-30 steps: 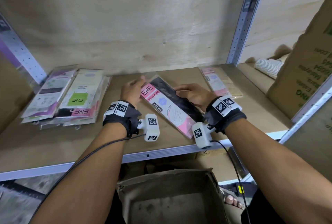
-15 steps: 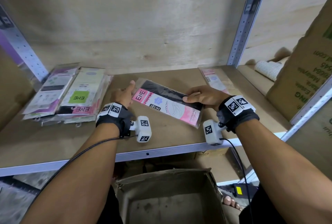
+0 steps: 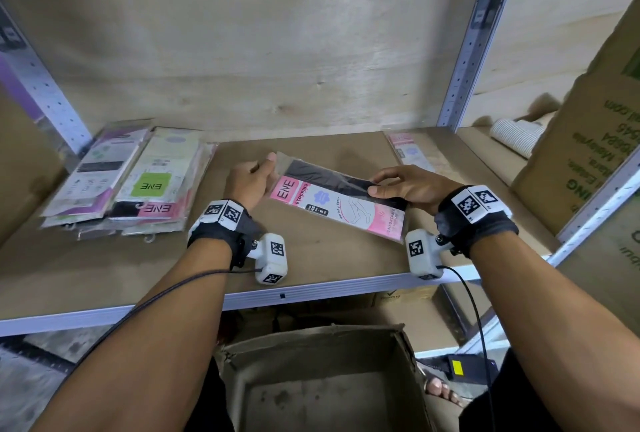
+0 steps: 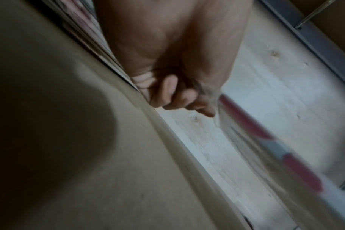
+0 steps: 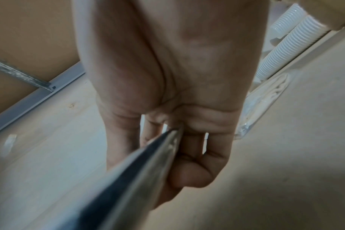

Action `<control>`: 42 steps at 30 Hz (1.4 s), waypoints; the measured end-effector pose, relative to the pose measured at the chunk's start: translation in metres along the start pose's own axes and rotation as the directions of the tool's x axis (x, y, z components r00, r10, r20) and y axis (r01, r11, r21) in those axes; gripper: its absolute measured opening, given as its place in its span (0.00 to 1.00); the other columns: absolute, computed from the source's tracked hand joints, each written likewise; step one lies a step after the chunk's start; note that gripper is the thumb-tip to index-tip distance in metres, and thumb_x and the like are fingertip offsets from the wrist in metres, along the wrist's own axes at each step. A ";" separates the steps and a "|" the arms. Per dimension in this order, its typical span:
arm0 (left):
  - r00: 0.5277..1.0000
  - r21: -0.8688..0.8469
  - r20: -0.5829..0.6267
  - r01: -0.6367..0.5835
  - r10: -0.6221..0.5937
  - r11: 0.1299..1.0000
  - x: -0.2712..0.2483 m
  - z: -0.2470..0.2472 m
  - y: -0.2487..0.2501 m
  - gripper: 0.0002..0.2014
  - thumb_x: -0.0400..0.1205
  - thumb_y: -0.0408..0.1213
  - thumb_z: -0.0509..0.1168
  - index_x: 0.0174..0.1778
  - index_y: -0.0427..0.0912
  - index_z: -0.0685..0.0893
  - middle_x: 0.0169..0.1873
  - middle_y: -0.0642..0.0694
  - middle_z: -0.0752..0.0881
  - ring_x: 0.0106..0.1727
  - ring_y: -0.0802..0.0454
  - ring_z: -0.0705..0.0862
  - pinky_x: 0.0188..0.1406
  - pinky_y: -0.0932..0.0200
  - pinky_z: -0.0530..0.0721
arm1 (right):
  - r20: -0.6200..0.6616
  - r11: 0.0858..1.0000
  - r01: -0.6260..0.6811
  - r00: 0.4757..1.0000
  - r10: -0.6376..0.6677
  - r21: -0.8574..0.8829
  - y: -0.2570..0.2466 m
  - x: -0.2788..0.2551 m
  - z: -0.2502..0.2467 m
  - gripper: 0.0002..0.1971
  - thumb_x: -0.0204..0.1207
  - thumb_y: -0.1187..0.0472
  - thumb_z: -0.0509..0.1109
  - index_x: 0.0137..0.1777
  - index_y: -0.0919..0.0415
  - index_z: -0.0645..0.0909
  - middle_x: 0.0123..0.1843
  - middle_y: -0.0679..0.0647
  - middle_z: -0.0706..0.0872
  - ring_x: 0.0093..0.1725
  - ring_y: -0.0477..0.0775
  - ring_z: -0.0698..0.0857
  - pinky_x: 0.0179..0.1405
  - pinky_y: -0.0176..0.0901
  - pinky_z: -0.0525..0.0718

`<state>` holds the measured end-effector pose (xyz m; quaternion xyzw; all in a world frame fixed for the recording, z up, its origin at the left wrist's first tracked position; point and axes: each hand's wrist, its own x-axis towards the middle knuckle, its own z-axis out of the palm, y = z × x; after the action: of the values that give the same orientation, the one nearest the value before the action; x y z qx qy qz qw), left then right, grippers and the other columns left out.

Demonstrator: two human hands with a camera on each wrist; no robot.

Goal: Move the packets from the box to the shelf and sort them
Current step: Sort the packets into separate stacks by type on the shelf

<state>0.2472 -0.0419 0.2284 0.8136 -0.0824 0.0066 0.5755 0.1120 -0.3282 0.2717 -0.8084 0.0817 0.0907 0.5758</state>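
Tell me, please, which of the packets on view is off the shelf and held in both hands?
The pink ENE stocking packet in the middle, held by the left hand and right hand; the left stack and right packet lie flat.

White ribbed hose (image 3: 516,135) beside printed carton (image 3: 595,151), far right.

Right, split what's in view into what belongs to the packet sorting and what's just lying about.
Part of the job:
- pink stocking packet, held by left hand and right hand
- packet stack
- lone packet
- shelf
- box

Lying about:
- large printed carton
- white ribbed hose
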 end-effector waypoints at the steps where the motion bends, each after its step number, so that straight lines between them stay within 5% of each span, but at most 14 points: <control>1: 1.000 0.015 0.000 -0.022 0.022 1.000 -0.001 0.000 0.000 0.23 0.84 0.56 0.64 0.26 0.47 0.83 0.27 0.44 0.87 0.42 0.38 0.92 0.40 0.51 0.84 | 0.007 1.000 -0.004 1.000 0.004 0.011 0.001 -0.001 -0.001 0.06 0.76 0.62 0.77 0.51 0.58 0.85 0.39 0.52 0.94 0.36 0.46 0.91 0.32 0.33 0.85; 4: 0.998 0.046 -0.015 -0.056 0.057 0.997 -0.001 0.001 0.002 0.26 0.83 0.60 0.64 0.28 0.43 0.84 0.28 0.42 0.89 0.42 0.39 0.93 0.39 0.53 0.80 | 0.027 0.999 0.002 1.000 -0.002 0.032 0.001 -0.003 -0.002 0.08 0.77 0.63 0.76 0.55 0.61 0.85 0.44 0.56 0.94 0.40 0.50 0.91 0.36 0.36 0.86; 8: 1.000 0.113 0.017 -0.025 0.023 0.993 -0.001 0.001 0.005 0.33 0.83 0.62 0.62 0.44 0.27 0.86 0.37 0.36 0.92 0.42 0.40 0.92 0.40 0.50 0.85 | 0.031 0.999 0.027 0.999 -0.029 0.046 0.000 -0.006 -0.004 0.11 0.78 0.63 0.76 0.58 0.63 0.84 0.51 0.61 0.92 0.47 0.54 0.90 0.43 0.39 0.85; 13: 0.979 0.004 0.166 0.116 -0.115 0.993 -0.003 -0.003 0.011 0.28 0.86 0.60 0.60 0.36 0.37 0.82 0.24 0.46 0.85 0.20 0.54 0.80 0.25 0.59 0.71 | 0.014 0.993 0.039 0.999 -0.040 0.108 0.002 -0.007 -0.003 0.09 0.77 0.64 0.76 0.56 0.60 0.85 0.50 0.58 0.92 0.46 0.53 0.90 0.42 0.37 0.87; 17: 0.954 -0.185 0.234 0.233 -0.187 0.955 -0.005 -0.006 0.024 0.19 0.85 0.58 0.62 0.39 0.46 0.81 0.26 0.52 0.80 0.24 0.57 0.77 0.33 0.58 0.77 | 0.025 0.981 0.039 0.999 -0.045 0.190 0.004 -0.006 0.001 0.05 0.78 0.66 0.74 0.51 0.57 0.87 0.46 0.54 0.93 0.43 0.51 0.92 0.37 0.37 0.87; 20: 0.956 -0.230 0.257 0.202 -0.141 0.952 -0.007 -0.005 0.025 0.27 0.86 0.59 0.60 0.32 0.39 0.79 0.17 0.49 0.75 0.13 0.57 0.67 0.12 0.65 0.64 | 0.019 0.979 0.028 0.999 -0.032 0.200 0.003 -0.006 0.001 0.04 0.79 0.66 0.73 0.49 0.56 0.87 0.45 0.54 0.93 0.41 0.50 0.92 0.34 0.37 0.87; 24: 0.974 -0.256 0.077 0.227 -0.214 0.940 -0.008 0.000 0.024 0.27 0.84 0.64 0.59 0.37 0.42 0.84 0.26 0.47 0.83 0.20 0.55 0.73 0.19 0.65 0.67 | -0.045 0.982 0.017 0.999 -0.009 0.189 0.001 -0.005 0.004 0.03 0.81 0.64 0.72 0.47 0.55 0.85 0.42 0.53 0.92 0.39 0.50 0.90 0.32 0.38 0.85; 27: 0.965 -0.376 0.121 0.262 -0.233 0.889 -0.010 0.002 0.028 0.30 0.86 0.65 0.52 0.49 0.43 0.88 0.28 0.47 0.89 0.23 0.56 0.82 0.21 0.68 0.77 | -0.124 0.968 0.001 0.992 0.030 0.249 0.000 -0.001 0.008 0.05 0.83 0.64 0.68 0.48 0.55 0.82 0.47 0.56 0.90 0.45 0.54 0.87 0.37 0.43 0.83; 30: 0.948 -0.272 0.229 0.280 -0.221 0.920 -0.020 0.009 0.037 0.32 0.83 0.69 0.55 0.54 0.42 0.88 0.39 0.40 0.93 0.33 0.50 0.91 0.30 0.62 0.87 | -0.149 0.937 0.005 0.988 0.050 0.350 -0.003 0.004 0.014 0.07 0.83 0.68 0.66 0.50 0.56 0.81 0.49 0.58 0.88 0.47 0.56 0.86 0.39 0.46 0.84; 34: 0.877 -0.151 0.429 0.305 -0.215 0.940 -0.036 0.024 0.048 0.26 0.82 0.51 0.71 0.67 0.34 0.81 0.52 0.33 0.91 0.40 0.45 0.93 0.37 0.58 0.92 | -0.179 0.883 0.035 0.982 0.056 0.468 -0.008 0.007 0.028 0.05 0.80 0.71 0.69 0.49 0.62 0.79 0.44 0.60 0.89 0.41 0.56 0.89 0.38 0.48 0.90; 38: 0.852 -0.157 0.492 0.289 -0.179 0.944 -0.040 0.034 0.049 0.22 0.80 0.32 0.74 0.69 0.33 0.79 0.55 0.34 0.90 0.41 0.49 0.91 0.37 0.58 0.92 | -0.207 0.880 0.031 0.975 0.077 0.473 -0.009 0.010 0.041 0.08 0.78 0.75 0.71 0.40 0.65 0.80 0.36 0.58 0.88 0.32 0.51 0.90 0.33 0.41 0.91; 42: 0.850 -0.123 0.500 0.258 -0.165 0.958 -0.040 0.035 0.048 0.23 0.79 0.28 0.74 0.69 0.31 0.78 0.49 0.39 0.91 0.36 0.53 0.93 0.34 0.60 0.90 | -0.246 0.934 -0.027 0.962 0.121 0.357 -0.008 0.014 0.042 0.09 0.77 0.73 0.73 0.51 0.66 0.77 0.46 0.62 0.86 0.38 0.53 0.86 0.36 0.41 0.86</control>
<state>0.1976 -0.0856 0.2574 0.7362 -0.1340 -0.2687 0.6065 0.1247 -0.2862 0.2620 -0.6942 0.2030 -0.0119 0.6905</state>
